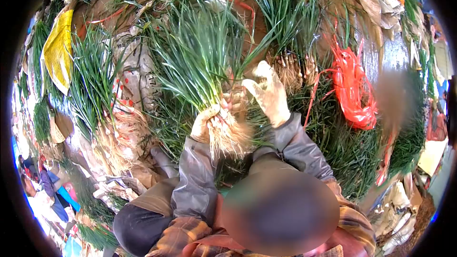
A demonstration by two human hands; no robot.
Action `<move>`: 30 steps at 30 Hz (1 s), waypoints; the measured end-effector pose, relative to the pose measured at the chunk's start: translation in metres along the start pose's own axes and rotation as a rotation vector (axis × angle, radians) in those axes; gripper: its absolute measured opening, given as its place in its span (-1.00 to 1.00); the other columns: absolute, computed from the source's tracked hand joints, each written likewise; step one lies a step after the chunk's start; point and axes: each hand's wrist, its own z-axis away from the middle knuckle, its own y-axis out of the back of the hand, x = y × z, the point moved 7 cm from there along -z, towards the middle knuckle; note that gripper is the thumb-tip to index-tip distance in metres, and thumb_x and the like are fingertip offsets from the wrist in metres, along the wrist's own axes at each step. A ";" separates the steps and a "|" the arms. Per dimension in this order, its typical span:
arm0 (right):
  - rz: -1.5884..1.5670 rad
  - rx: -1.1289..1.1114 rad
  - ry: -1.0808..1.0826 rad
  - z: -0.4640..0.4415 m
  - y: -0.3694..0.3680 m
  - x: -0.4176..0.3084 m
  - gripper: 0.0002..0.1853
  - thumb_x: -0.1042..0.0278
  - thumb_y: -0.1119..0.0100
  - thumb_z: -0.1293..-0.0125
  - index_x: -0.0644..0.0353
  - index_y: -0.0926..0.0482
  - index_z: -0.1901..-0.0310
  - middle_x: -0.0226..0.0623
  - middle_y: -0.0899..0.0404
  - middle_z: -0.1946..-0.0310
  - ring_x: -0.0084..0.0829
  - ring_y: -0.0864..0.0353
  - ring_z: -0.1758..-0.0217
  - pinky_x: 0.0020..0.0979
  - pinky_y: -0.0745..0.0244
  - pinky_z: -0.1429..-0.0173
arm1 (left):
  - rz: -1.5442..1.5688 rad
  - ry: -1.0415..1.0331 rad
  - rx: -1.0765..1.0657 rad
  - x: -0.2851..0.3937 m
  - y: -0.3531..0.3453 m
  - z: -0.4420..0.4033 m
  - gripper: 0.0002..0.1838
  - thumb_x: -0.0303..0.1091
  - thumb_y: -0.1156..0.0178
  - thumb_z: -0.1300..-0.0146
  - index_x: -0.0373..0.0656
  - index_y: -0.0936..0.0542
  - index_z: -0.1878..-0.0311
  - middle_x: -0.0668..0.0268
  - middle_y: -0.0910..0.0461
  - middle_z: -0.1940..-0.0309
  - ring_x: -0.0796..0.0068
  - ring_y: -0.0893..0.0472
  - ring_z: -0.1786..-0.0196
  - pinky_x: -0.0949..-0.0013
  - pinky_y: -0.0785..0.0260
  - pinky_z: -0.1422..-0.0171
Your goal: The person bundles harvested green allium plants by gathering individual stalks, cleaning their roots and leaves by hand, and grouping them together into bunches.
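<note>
A thick bunch of green onions (200, 62) stands in the middle, with long green leaves pointing up and away and pale stringy roots at the near end. My left hand (205, 123), in a light glove, is wrapped round its white stems just above the roots. To the right of the bunch my right hand (270, 94), also gloved, is raised with thumb and fingers apart and nothing between them. Behind my right hand lies another onion bunch (287, 69), its roots toward me.
A tangle of red plastic ties (352, 85) lies at the right. More onions (90, 81) with spread roots are at the left, beside a yellow sack (58, 52). Loose green leaves (347, 157) cover the ground at the right. People (45, 185) show at the far left edge.
</note>
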 end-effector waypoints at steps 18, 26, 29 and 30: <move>-0.357 -0.161 -0.457 0.001 -0.018 0.007 -0.83 0.33 -0.11 -0.30 0.27 -0.51 0.24 -0.34 -0.57 0.52 -0.56 -0.49 0.66 -0.62 -0.47 0.57 | 0.021 -0.073 -0.043 0.001 -0.010 0.001 -0.51 -0.31 -0.20 -0.12 -0.34 -0.38 -0.09 0.15 -0.50 0.16 0.28 -0.53 0.11 0.18 -0.42 -0.03; 0.066 0.442 -0.165 -0.021 0.044 0.043 -0.80 0.16 -0.04 -0.32 0.10 -0.50 0.24 -0.30 -0.51 0.53 -0.41 -0.50 0.50 -0.40 -0.52 0.39 | 0.108 0.011 -0.175 0.010 -0.017 0.010 -0.62 -0.26 -0.20 -0.12 -0.24 -0.43 0.04 0.21 -0.44 0.09 0.25 -0.51 0.02 0.21 -0.47 -0.03; -0.414 0.179 -0.730 -0.027 0.034 0.085 -0.78 0.24 0.00 -0.37 0.23 -0.46 0.15 -0.25 -0.57 0.38 -0.51 -0.55 0.49 -0.51 -0.52 0.50 | 0.143 -0.011 -0.251 0.011 -0.016 0.004 -0.62 -0.21 -0.20 -0.12 -0.23 -0.43 0.07 0.20 -0.43 0.07 0.26 -0.51 0.05 0.23 -0.48 0.03; -0.327 -0.042 -0.582 -0.026 0.016 0.068 -0.72 0.20 0.01 -0.36 0.26 -0.44 0.09 -0.27 -0.57 0.37 -0.51 -0.55 0.47 -0.51 -0.55 0.47 | 0.171 0.044 -0.268 0.009 -0.016 0.006 -0.61 -0.21 -0.18 -0.13 -0.24 -0.42 0.06 0.19 -0.43 0.06 0.25 -0.50 0.04 0.21 -0.48 0.02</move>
